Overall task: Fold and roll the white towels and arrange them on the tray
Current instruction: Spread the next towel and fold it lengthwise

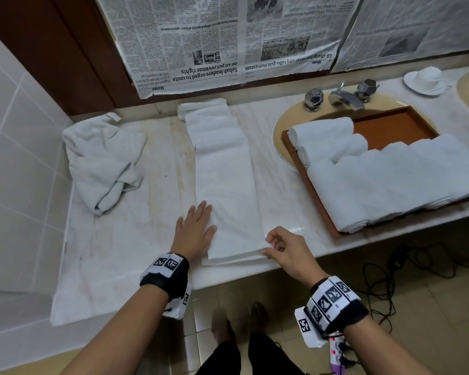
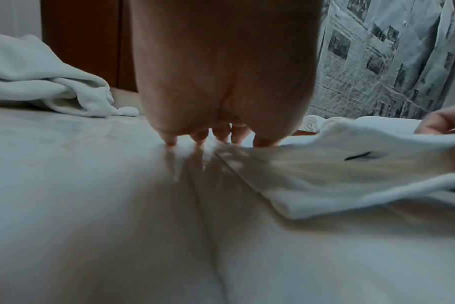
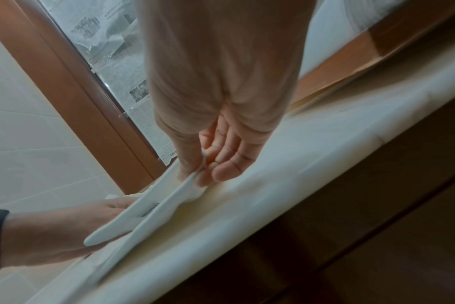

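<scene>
A white towel (image 1: 222, 169), folded into a long strip, lies on the marble counter (image 1: 157, 158) and runs away from me. My left hand (image 1: 195, 228) lies flat with straight fingers on the strip's near left edge (image 2: 249, 152). My right hand (image 1: 276, 246) pinches the towel's near right corner (image 3: 195, 181) between thumb and fingers and lifts it slightly. Several rolled white towels (image 1: 385, 180) fill the brown wooden tray (image 1: 320, 204) at the right, which sits over the sink. A crumpled white towel (image 1: 103, 158) lies at the counter's left end.
A chrome tap (image 1: 344, 97) with two handles stands behind the tray. A white cup on a saucer (image 1: 427, 79) stands at the far right. Newspaper (image 1: 228, 41) covers the wall behind. Black cables (image 1: 406, 263) lie on the tiled floor under the counter's front edge.
</scene>
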Tool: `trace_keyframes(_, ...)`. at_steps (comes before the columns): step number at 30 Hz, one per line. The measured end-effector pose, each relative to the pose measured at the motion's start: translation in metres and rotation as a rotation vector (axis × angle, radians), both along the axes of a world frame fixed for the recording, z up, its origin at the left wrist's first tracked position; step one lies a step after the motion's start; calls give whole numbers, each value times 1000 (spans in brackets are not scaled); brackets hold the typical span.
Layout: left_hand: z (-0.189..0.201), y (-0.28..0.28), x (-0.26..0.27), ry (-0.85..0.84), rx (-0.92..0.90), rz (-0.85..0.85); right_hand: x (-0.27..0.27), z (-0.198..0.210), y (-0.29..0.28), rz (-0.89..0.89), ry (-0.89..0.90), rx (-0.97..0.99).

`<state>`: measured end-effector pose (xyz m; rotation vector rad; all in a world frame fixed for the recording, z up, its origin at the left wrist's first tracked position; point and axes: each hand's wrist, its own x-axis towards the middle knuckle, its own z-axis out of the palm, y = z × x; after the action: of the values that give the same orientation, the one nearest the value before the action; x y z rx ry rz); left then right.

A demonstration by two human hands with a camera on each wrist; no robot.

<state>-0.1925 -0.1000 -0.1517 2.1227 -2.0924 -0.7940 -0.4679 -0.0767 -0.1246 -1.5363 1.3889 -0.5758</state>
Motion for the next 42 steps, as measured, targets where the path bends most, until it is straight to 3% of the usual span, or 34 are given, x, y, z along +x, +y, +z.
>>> trace_keyframes(5,-3,2,-1,15,-14,17,-12,1,6,71,15,-110)
trace_keyframes(11,-1,2,0,71,-68,63,-19,-5,9,119,44,5)
trace_keyframes(14,4,11,0,177,-134,178,-14,-4,9,90,58,15)
trace_keyframes(22,8,31,-6,260,-59,267,-1,-2,4,246,300,32)
trace_keyframes(27,11,32,-13,242,-77,277,9,-2,-11,145,260,-119)
trace_keyframes(34,3,43,-13,285,-115,346,7,-18,-14,322,643,-278)
trace_keyframes(37,3,52,-11,264,-126,344,-3,-15,-23,334,614,-245)
trace_keyframes(42,11,49,-33,115,-302,267,26,-21,-29,223,472,-429)
